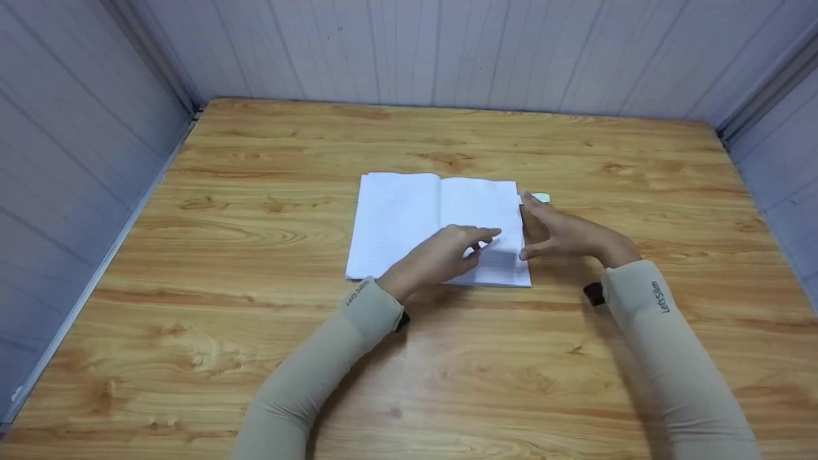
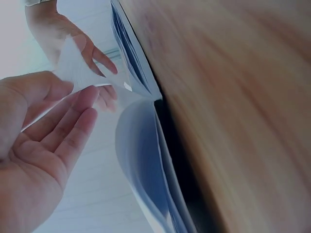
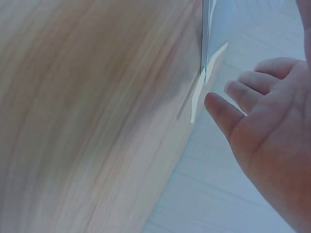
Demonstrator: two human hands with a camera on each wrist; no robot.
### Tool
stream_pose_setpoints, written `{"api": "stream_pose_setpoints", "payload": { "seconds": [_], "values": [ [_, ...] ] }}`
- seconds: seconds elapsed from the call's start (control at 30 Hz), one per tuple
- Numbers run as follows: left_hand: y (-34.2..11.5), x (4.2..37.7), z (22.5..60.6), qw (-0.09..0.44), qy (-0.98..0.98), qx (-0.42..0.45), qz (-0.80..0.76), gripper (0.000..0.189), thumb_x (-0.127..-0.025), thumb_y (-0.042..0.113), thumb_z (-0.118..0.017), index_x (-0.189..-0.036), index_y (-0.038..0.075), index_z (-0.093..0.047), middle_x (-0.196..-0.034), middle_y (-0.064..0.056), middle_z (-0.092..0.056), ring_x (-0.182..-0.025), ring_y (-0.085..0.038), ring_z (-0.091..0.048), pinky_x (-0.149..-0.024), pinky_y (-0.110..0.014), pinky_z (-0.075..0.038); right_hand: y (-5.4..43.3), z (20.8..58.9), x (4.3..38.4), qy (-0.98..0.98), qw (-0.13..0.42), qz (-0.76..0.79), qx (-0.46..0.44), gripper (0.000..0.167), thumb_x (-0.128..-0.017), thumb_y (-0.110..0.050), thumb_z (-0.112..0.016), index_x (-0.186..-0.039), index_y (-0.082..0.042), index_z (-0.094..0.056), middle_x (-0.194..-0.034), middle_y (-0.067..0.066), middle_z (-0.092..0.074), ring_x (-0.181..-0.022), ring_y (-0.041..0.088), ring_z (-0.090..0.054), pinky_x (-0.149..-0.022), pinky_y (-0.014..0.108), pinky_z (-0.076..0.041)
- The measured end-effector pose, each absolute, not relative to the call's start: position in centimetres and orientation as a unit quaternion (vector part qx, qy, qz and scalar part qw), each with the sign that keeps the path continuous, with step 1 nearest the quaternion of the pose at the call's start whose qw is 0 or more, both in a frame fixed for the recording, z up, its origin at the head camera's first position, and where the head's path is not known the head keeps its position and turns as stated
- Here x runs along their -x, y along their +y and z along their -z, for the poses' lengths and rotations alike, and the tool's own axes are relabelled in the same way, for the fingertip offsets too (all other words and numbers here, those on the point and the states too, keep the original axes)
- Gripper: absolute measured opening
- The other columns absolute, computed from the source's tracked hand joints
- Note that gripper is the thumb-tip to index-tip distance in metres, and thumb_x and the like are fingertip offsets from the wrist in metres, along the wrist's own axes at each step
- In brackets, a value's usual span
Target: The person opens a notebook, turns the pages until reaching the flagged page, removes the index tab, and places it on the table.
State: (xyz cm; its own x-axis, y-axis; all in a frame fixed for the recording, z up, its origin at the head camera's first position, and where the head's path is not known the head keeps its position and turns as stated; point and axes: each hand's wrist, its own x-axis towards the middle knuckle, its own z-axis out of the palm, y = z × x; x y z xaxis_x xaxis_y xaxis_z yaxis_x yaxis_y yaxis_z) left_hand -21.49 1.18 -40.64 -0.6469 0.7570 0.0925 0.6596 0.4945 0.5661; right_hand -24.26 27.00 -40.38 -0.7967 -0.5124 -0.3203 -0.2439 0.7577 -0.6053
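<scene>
Notebook (image 1: 396, 217): lies spread on the tabletop (image 1: 223, 243), about midway between left and right edges, toward the far edge; shows faintly ruled pages.
Left hand (image 1: 444, 252): reaches over the right page (image 1: 479, 204), pinching a thin lifted leaf (image 2: 77, 70) between thumb and fingers.
Lifted leaf: rises off the pages below, bent near the grip. By judgement, at the step of turning or parting leaves; next would call for carrying the leaf over smoothly, without creasing or tearing.
White strip (image 1: 540, 197): sticks out past the notebook's right edge, near the far right corner; perhaps tucked between leaves as in a holder, perhaps lying beneath, unclear which.
Right hand (image 1: 565, 233): spread beside the notebook's right edge with fingers extended, gripping nothing; near the white strip, contact uncertain.
</scene>
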Motion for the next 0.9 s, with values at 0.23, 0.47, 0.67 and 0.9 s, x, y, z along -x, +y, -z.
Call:
{"api": "stream_pose_setpoints", "payload": {
  "seconds": [0.23, 0.47, 0.67, 0.9],
  "values": [
    [0.7, 21.4, 40.4, 0.059, 0.853, -0.373, -0.361, 0.047, -0.092, -0.002, -0.055, -0.138, 0.004, -0.050, -0.119, -0.012, -0.068, -0.100, -0.018, -0.068, -0.090, -0.027, -0.053, 27.3, 40.5, 24.1, 0.904, 0.226, 0.303, 0.200, 0.112, -0.082, -0.039, -0.073, -0.154, -0.008, 0.007, -0.162, 0.010, 0.010, -0.149, 0.029, 0.007, -0.120, 0.053, -0.005],
    [0.1, 21.5, 40.0, 0.016, 0.842, -0.327, -0.428, 0.044, -0.090, -0.002, -0.058, -0.134, 0.002, -0.055, -0.107, -0.015, -0.071, -0.096, -0.021, -0.069, -0.086, -0.030, -0.056, 27.5, 40.6, 24.1, 0.906, 0.213, 0.306, 0.202, 0.113, -0.082, -0.044, -0.072, -0.153, -0.004, 0.006, -0.161, 0.015, 0.010, -0.149, 0.031, 0.006, -0.119, 0.053, -0.006],
    [-0.8, 21.7, 39.7, -0.003, 0.835, -0.299, -0.463, 0.043, -0.089, -0.002, -0.061, -0.131, 0.002, -0.057, -0.097, -0.014, -0.070, -0.089, -0.021, -0.068, -0.082, -0.025, -0.056, 27.4, 41.1, 24.1, 0.909, 0.221, 0.282, 0.212, 0.111, -0.082, -0.045, -0.071, -0.153, -0.002, 0.004, -0.161, 0.016, 0.006, -0.149, 0.033, 0.003, -0.119, 0.053, -0.008],
    [-2.4, 22.0, 38.9, -0.031, 0.820, -0.276, -0.500, 0.038, -0.089, 0.000, -0.061, -0.127, 0.007, -0.063, -0.086, -0.013, -0.065, -0.078, -0.016, -0.064, -0.075, -0.023, -0.055, 26.8, 41.3, 24.3, 0.901, 0.243, 0.274, 0.233, 0.107, -0.084, -0.045, -0.070, -0.153, -0.001, -0.001, -0.161, 0.016, 0.003, -0.149, 0.032, 0.001, -0.120, 0.052, -0.007]
  ]
}}
